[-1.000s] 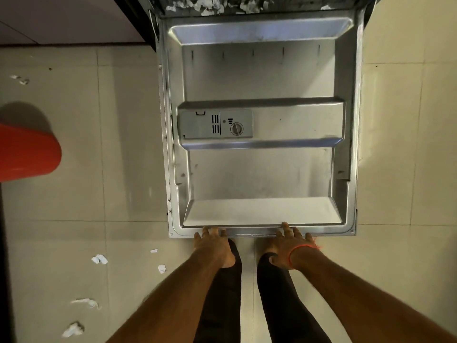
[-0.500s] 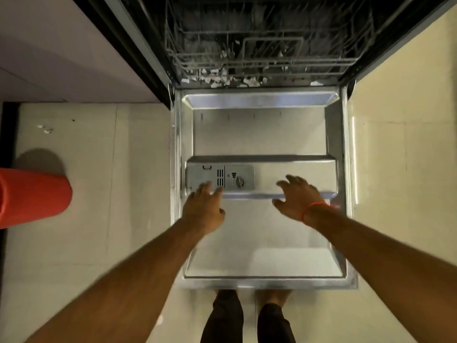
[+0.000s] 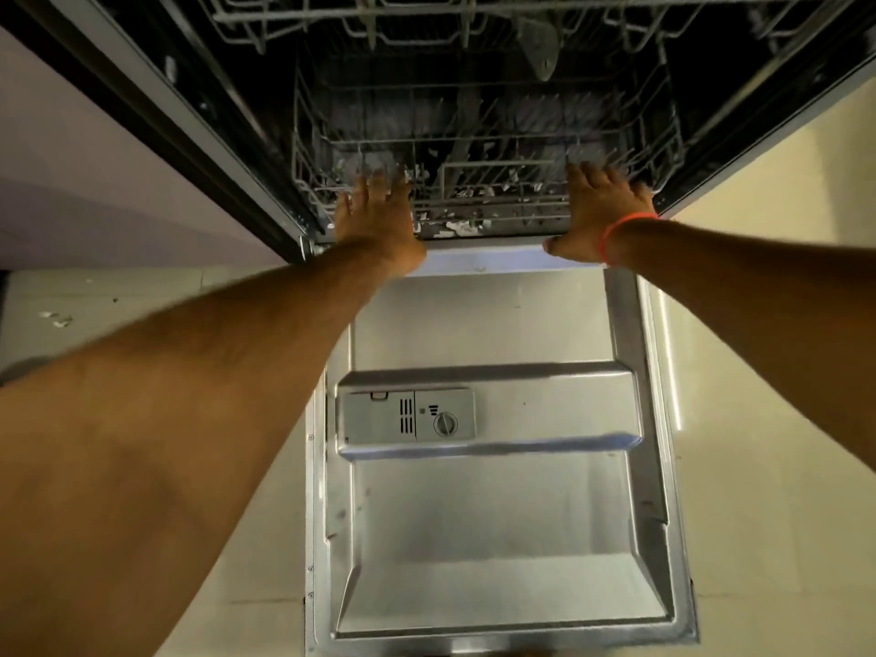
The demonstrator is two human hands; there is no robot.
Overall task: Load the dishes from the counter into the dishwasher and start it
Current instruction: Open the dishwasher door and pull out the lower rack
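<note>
The dishwasher door (image 3: pixel 493 523) lies fully open and flat, its steel inner face up, with the detergent dispenser (image 3: pixel 407 416) on it. Behind it the dark tub shows the lower wire rack (image 3: pixel 488 192), which holds no dishes and has white scraps along its front. My left hand (image 3: pixel 377 215) reaches over the door to the rack's front left, fingers straight on the wires. My right hand (image 3: pixel 599 211), with an orange wrist band, is at the rack's front right, fingers extended on its rim. No dishes are in view.
The upper wire rack (image 3: pixel 426 21) hangs at the top of the tub. A pale cabinet front (image 3: pixel 95 173) stands left of the machine. Cream floor tiles (image 3: pixel 782 514) flank the door, with small white scraps (image 3: pixel 57 319) at the left.
Both hands left the door's front edge, passed over the dispenser and now reach the lower rack's front. The view tilted up into the tub; the red object at the left is out of view.
</note>
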